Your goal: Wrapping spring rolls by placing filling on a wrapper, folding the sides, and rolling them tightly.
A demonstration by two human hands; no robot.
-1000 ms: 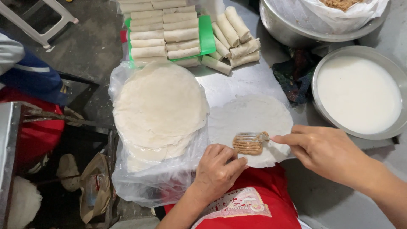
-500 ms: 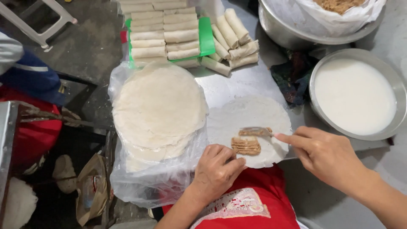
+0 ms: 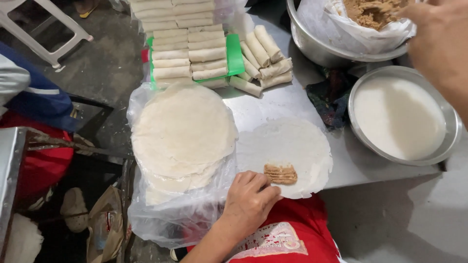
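Single wrapper (image 3: pixel 287 146) lying flat on counter (image 3: pixel 273 102), filling lump (image 3: pixel 281 174) sitting near its front edge. Left hand (image 3: pixel 249 202) pinning that edge, fingers curled, gripping nothing. Right hand (image 3: pixel 438 44) reaching over filling bowl (image 3: pixel 317 46), grip can't tell. Wrapper looking paper-thin, floppy, tear-prone; best lifting by near rim.

Flat wrapper (image 3: pixel 287 146) on the table (image 3: pixel 273 104), with a lump of filling (image 3: pixel 281 174) on its near edge. Stack of wrappers (image 3: pixel 183 134) just to the left. Rolled ones (image 3: pixel 195 44) behind. Bowl of white liquid (image 3: pixel 399 117) to the right.
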